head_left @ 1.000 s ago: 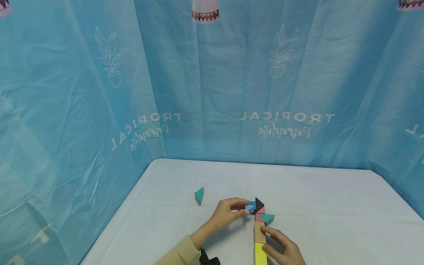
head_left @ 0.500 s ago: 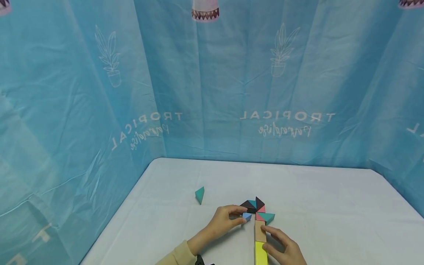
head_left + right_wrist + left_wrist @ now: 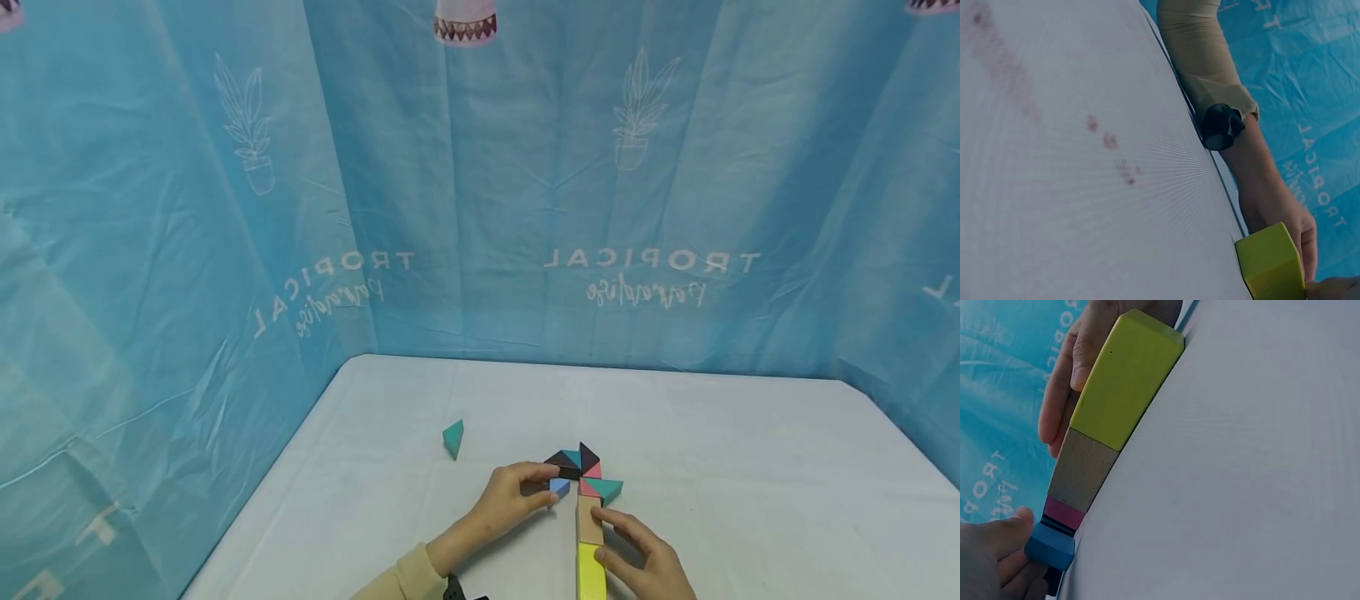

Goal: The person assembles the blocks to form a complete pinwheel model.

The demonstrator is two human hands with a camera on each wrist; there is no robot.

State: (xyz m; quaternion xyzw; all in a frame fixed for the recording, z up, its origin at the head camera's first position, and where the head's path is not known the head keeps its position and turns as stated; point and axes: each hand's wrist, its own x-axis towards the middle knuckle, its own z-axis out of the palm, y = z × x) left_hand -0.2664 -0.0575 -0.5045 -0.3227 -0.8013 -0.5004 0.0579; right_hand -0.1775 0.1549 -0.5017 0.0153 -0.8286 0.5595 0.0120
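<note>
My left hand (image 3: pixel 510 498) pinches a small blue triangular block (image 3: pixel 558 485) between thumb and fingers, just below a black block (image 3: pixel 564 463). The left wrist view shows the blue block (image 3: pixel 1051 545) at the end of a row, beside a pink block (image 3: pixel 1064 512). Fingers of my right hand (image 3: pixel 647 560) touch the right side of that row, at a wood-coloured block (image 3: pixel 589 521) and a yellow block (image 3: pixel 590 575). Around the row's far end sit another black triangle (image 3: pixel 588 458), a teal triangle (image 3: pixel 604 489) and several smaller coloured pieces, fanned out.
A loose teal triangular block (image 3: pixel 453 439) lies on the white tabletop (image 3: pixel 712 450), left of the fan. Blue printed curtain (image 3: pixel 495 183) hangs behind and at the sides. A black device (image 3: pixel 1222 127) is strapped on the left wrist.
My left hand has drawn back a little toward me and left with the blue block, uncovering the black block. Over the last half second it barely moves. My right hand stays at the row.
</note>
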